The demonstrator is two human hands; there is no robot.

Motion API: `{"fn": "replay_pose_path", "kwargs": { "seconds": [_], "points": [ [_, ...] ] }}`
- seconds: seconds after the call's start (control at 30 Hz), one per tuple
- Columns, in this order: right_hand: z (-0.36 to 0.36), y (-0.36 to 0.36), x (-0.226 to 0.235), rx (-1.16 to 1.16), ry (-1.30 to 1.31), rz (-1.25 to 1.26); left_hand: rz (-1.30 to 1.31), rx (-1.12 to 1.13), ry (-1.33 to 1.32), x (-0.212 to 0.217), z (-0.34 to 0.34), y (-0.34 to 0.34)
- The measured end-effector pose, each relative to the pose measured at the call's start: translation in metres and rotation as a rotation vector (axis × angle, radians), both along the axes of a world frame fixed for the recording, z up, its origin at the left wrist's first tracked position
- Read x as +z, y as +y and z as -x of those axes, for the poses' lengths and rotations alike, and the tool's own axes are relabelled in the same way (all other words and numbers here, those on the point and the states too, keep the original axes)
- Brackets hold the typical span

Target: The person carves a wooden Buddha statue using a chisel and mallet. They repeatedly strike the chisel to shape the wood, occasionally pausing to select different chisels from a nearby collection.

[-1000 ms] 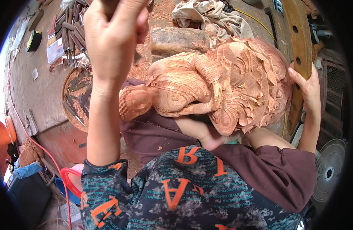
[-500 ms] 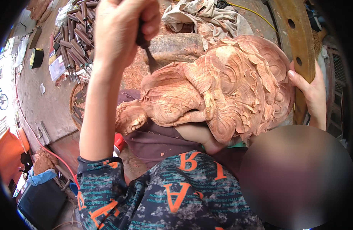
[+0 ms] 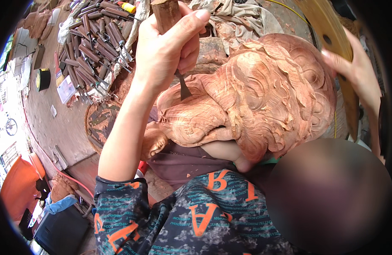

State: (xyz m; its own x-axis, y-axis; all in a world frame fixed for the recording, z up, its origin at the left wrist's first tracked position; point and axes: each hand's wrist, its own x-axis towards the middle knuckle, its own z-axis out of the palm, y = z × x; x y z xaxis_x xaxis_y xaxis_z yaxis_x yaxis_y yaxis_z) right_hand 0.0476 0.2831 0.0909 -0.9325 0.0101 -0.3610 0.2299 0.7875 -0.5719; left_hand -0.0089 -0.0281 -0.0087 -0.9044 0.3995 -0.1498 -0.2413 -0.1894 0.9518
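Over the carving (image 3: 264, 93), chisel (image 3: 185, 90) shifted inward

I'm on the head cam, L lens of the pair: fisheye, worn up top, facing down. Printed shirt (image 3: 196, 212) v. close at btm, wooden statue (image 3: 257, 95) near, R of ctr, chisels (image 3: 90, 47) farther off, upper L; edges bend twd dark rim.

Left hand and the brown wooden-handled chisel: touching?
Touching. The head view shows the left hand wrapped around the brown wooden-handled chisel, its dark metal blade emerging below.
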Motion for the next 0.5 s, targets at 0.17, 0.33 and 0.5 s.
{"fn": "replay_pose_path", "kwargs": {
  "seconds": [0.17,0.33,0.5],
  "points": [
    [0.034,-0.024,0.022,0.039,0.064,-0.055,-0.039,-0.079,-0.142,-0.004,0.01,0.011],
    [0.063,-0.082,0.028,0.082,0.048,-0.089,-0.027,-0.089,-0.319,-0.016,0.018,0.009],
    [0.057,-0.086,0.017,0.179,0.025,-0.145,-0.014,-0.084,-0.344,-0.026,0.02,0.008]
  ]
}}
